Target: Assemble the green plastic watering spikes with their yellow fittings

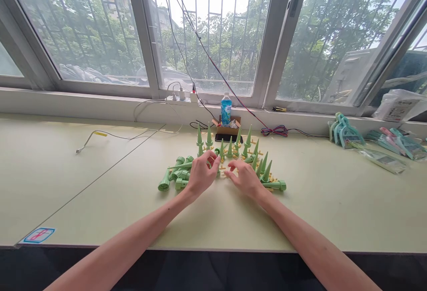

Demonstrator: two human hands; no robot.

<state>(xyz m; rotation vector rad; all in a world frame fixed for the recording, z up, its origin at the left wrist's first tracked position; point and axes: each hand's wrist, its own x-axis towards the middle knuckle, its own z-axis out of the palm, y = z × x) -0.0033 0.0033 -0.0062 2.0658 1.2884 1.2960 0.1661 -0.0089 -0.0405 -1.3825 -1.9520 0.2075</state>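
My left hand [204,170] is closed around a green plastic spike [217,152], with its round open end showing above the fingertips. Close by on the right, my right hand [246,177] has thumb and forefinger bent into a pinch. Small yellow pieces lie at its fingertips, and I cannot make out whether one is between them. Beyond the hands, several green cones [248,137] stand upright with yellow stems at their bases. More green spikes [164,181] lie in a pile left of my left hand. Another spike [275,185] lies beside my right wrist, near scattered yellow pieces [272,178].
Behind the cones, a blue-labelled bottle [226,109] stands by a small cardboard box [235,127] and a dark phone [224,138]. Bundled cable [275,130] lies right of them. Teal dustpan-like items [345,132] and plastic packets [380,160] lie far right. A white cable [87,142] crosses the left.
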